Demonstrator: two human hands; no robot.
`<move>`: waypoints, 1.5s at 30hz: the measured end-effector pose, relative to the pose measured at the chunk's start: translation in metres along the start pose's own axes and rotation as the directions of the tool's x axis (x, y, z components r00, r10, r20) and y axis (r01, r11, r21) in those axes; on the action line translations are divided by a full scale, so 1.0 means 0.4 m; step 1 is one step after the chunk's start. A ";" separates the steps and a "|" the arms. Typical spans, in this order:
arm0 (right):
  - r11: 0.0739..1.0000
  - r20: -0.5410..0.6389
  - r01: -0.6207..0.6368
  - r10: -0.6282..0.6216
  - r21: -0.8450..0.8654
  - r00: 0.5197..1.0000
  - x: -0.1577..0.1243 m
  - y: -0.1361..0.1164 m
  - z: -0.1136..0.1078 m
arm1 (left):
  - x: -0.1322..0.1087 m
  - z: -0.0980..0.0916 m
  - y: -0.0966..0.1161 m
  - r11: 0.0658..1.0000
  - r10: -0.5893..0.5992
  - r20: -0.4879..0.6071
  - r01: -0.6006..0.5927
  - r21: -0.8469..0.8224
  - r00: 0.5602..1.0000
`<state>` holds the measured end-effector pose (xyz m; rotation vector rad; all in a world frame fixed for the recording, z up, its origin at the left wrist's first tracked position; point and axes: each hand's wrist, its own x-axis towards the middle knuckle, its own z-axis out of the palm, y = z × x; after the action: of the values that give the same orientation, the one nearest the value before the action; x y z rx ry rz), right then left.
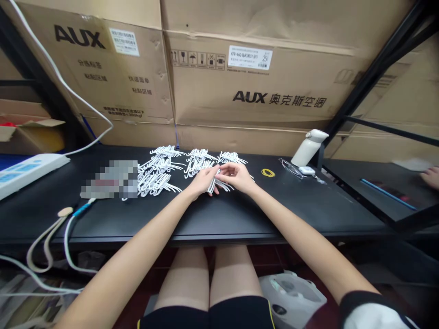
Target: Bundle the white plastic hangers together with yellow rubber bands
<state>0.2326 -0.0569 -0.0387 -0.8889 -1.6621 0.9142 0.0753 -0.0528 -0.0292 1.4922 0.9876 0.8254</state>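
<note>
Ideally, the left grip (201, 181) stays snug without crushing: it is closed around a folded bundle of white strands (223, 186), which it seems to hold just above the counter (219, 224). The right grip (240, 176) is pinched closed on the bundle's upper end; good handling here would mean keeping the bends level and the loose tails, fanning out below the right grip, from tangling. Light pressure should suit such thin, springy-looking pieces.

Hidden or unclear: how many strands sit between the right fingertips, and what the left grip's curled fingers cover. Beyond both grips, the right-hand pile (231, 157) is partly blocked by the right grip. Well left of the left grip, a pixelated patch (115, 179) masks an object beside the left-hand pile (154, 183).
</note>
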 end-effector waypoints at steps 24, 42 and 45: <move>0.760 -0.474 -0.281 -0.040 -0.586 0.880 0.026 0.005 -0.199 | 0.000 0.004 0.001 0.989 -0.118 0.021 0.120 -0.086 0.993; 0.595 -0.351 -0.488 0.339 -0.639 0.873 0.027 0.060 -0.193 | 0.000 0.005 -0.004 0.991 -0.100 0.037 0.103 -0.091 0.994; 0.623 -0.356 -0.484 0.328 -0.615 0.875 0.028 0.069 -0.190 | 0.000 0.005 -0.002 0.990 -0.108 0.031 0.110 -0.092 0.994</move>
<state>0.3067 -0.0231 -0.0423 -1.8856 -1.6446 0.4203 0.0771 -0.0537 -0.0302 1.3533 0.9892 0.7622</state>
